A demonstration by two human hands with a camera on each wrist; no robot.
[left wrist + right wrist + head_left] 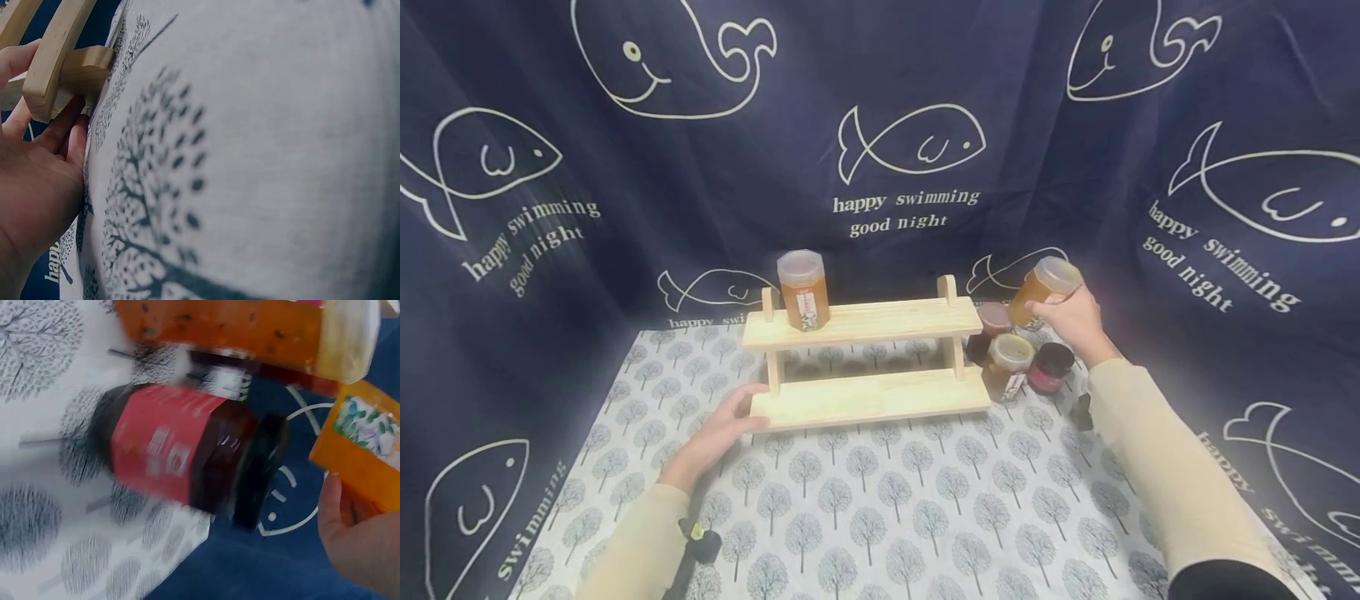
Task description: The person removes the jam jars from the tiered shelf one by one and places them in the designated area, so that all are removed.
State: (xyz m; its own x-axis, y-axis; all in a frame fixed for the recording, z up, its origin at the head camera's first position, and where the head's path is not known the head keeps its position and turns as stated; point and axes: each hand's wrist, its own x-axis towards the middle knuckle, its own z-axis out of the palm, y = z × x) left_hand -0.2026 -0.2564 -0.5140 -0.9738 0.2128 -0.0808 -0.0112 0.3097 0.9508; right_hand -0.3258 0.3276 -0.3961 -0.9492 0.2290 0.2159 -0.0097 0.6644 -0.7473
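Observation:
A two-tier wooden rack (865, 400) stands on the cloth-covered table. My left hand (735, 414) grips the left end of its lower board, and in the left wrist view the thumb and fingers lie on opposite sides of the wood (47, 81). At the right, my right hand (1073, 321) holds a tilted amber jar (1037, 292) with a whitish lid, raised above other jars. The right wrist view shows its orange side and flowered label (369, 428) by the thumb. Another amber jar (805, 292) stands upright on the left of the rack's upper board.
Beside the rack's right end stand a pale-lidded jar (1009, 367), a dark reddish jar (988, 329) and a black-lidded jar (1051, 367) with a red label. A tree-print cloth (865, 517) covers the table. Dark blue fish-print curtains (895, 250) hang behind and at both sides.

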